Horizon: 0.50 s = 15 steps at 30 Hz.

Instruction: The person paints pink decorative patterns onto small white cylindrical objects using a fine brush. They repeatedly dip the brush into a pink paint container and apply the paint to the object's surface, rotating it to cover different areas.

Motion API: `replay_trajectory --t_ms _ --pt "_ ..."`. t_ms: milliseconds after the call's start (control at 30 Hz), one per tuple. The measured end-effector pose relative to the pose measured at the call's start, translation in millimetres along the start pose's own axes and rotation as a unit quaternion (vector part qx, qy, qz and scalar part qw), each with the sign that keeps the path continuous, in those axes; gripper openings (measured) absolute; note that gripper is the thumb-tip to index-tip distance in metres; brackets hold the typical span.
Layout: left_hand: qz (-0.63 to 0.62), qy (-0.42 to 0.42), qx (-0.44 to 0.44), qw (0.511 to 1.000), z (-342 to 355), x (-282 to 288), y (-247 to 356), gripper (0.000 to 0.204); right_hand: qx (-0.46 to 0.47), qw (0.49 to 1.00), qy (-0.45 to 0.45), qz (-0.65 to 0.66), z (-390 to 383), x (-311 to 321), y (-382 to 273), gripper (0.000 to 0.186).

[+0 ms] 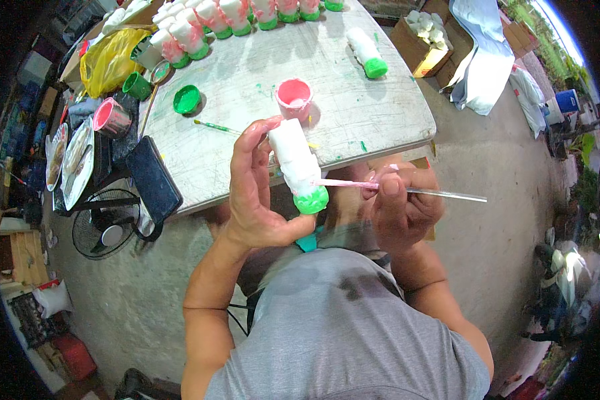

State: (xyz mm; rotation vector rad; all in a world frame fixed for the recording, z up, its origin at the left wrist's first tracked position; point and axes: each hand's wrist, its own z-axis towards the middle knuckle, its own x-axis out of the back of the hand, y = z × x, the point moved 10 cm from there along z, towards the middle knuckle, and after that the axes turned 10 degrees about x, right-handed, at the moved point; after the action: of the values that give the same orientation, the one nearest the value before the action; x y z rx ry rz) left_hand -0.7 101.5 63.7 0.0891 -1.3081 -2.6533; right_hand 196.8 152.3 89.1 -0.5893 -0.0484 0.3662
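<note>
Between the fingertips and thumb of my left hand (pixel 252 193) is a white cylindrical figure (pixel 293 155) with a green base, tilted over my lap. My right hand (pixel 407 203) pinches a thin paintbrush (pixel 447 195) with a clear handle. Its pink-coated tip meets the figure's side just above the green base. Just beyond the figure, a pink paint cup (pixel 293 95) stands on the white table (pixel 240 80). A green paint cup (pixel 187 99) and another paintbrush (pixel 217 127) with a green handle lie farther left.
Several pink, white and green figures (pixel 233 17) line the table's far edge. One white figure with a green base (pixel 367 53) lies at the far right. A dark tablet-like slab (pixel 153 179) rests at the left edge, above a black fan (pixel 107 223). A yellow bag (pixel 113 60) sits far left.
</note>
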Motion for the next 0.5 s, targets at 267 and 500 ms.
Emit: replay_trajectory --t_ms 267,500 --pt "0.044 0.009 0.020 0.999 -3.3 2.9 -6.4 0.123 0.013 0.995 -0.035 -0.096 -6.7 -2.0 -2.5 0.014" --pt "0.058 0.006 0.026 0.998 -5.4 2.2 -7.4 0.124 0.042 0.993 -0.051 -0.099 -4.0 -6.5 -8.4 0.017"
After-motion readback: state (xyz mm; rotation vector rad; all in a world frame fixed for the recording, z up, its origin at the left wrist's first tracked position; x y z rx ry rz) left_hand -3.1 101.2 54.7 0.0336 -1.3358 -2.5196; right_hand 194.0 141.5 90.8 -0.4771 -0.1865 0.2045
